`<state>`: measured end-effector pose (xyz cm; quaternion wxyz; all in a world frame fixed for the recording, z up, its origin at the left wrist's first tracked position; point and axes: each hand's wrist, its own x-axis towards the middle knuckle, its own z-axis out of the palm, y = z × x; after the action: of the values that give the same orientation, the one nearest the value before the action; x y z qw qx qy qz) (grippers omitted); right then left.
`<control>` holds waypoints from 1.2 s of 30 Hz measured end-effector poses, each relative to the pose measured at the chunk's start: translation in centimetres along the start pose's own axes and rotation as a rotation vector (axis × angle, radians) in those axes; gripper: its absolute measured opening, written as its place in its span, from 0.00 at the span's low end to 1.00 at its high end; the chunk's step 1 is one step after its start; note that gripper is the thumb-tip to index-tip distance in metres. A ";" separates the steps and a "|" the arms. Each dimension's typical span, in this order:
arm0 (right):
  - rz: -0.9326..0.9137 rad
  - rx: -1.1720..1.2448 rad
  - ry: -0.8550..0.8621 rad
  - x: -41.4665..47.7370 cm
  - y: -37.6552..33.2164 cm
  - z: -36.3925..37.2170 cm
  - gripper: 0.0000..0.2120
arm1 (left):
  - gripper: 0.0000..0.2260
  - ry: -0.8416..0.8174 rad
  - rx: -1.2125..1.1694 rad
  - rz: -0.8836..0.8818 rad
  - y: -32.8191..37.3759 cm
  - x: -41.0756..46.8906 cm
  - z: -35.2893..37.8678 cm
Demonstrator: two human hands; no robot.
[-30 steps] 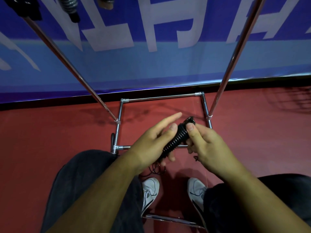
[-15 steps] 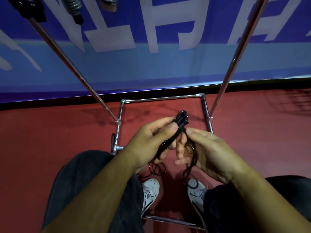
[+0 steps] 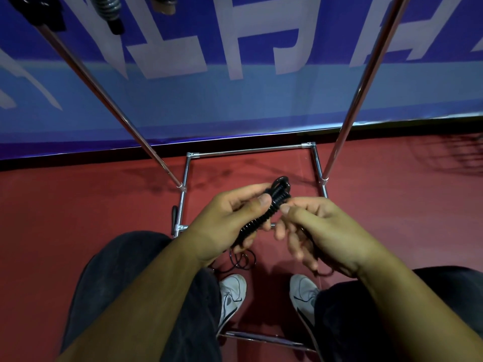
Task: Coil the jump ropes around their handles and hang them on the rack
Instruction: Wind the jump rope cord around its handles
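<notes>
One jump rope point(image 3: 262, 219), left grip point(image 3: 224, 226) unchanged, right grip point(image 3: 324, 231) nearer

No legible text. Blue fabric banner with lighter blue lower band point(image 3: 235, 105) along wall: large pale lilac block characters point(image 3: 236, 37), cropped by top edge, only angular strokes showing, unreadable. White sneakers point(image 3: 233, 291): dark curved side stripe, no wording readable.

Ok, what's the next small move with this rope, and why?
Probably one more wrap. The left hand grips the part-wound handles, the right hand pinches the rope beside them, and loose loops hang below, so coiling looks unfinished.
</notes>
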<state>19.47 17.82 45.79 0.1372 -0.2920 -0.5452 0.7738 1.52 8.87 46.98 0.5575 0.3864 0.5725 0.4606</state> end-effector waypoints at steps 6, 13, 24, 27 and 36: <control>-0.028 -0.118 0.057 0.5 0.7 0.1 0.14 | 0.13 0.105 0.123 0.027 -0.3 0.5 0.0; -0.013 -0.362 0.248 1.0 1.5 0.7 0.23 | 0.12 0.247 0.655 0.074 -1.0 1.0 0.6; -0.025 -0.390 0.414 1.3 1.6 0.3 0.23 | 0.24 0.406 1.080 0.209 -1.3 0.8 2.3; -0.078 -0.414 0.414 1.2 1.7 0.1 0.20 | 0.25 0.286 0.969 0.191 -1.6 1.0 1.7; -0.211 -0.411 0.212 0.8 1.8 0.0 0.15 | 0.29 -0.104 -0.045 -0.353 1.0 0.7 0.4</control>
<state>19.01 17.58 43.91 0.2111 -0.3347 -0.7012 0.5931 1.78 9.83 47.72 0.6669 0.2906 0.5914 0.3478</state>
